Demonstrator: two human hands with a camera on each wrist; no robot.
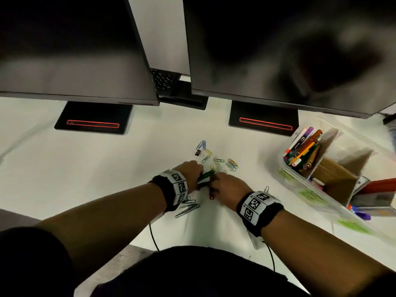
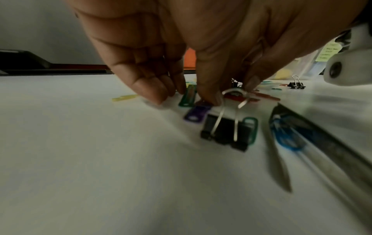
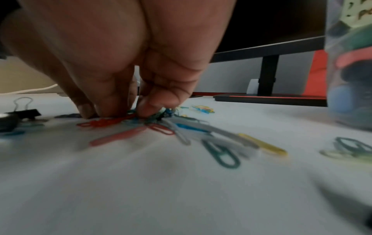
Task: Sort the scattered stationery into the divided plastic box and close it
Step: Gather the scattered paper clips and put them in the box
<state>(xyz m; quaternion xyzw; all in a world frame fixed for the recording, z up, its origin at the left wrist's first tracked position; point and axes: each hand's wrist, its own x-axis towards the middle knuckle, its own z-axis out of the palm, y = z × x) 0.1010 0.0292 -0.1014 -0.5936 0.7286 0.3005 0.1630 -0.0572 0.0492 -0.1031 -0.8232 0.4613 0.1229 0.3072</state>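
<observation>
Coloured paper clips (image 1: pixel 216 160) lie scattered mid-desk, just beyond both hands. My left hand (image 1: pixel 194 171) points down at the desk; its fingertips (image 2: pixel 211 97) pinch the wire handle of a black binder clip (image 2: pixel 225 132) that lies on the desk. My right hand (image 1: pixel 222 185) is close beside it, and its fingertips (image 3: pixel 145 109) pinch into a bunch of paper clips (image 3: pixel 161 117) next to a red one (image 3: pixel 108 122). Something green (image 1: pixel 205 175) shows between the hands. The divided clear box (image 1: pixel 285 166) stands open at the right, with pens (image 1: pixel 300 151) in its far compartment.
Two monitor stands (image 1: pixel 92 121) (image 1: pixel 263 123) sit behind the clips, under dark screens. A metal tool (image 1: pixel 187 209) lies under my left wrist. Other black binder clips (image 1: pixel 198 152) (image 1: pixel 266 189) lie among the clips and by my right wrist. The desk edge is near my body.
</observation>
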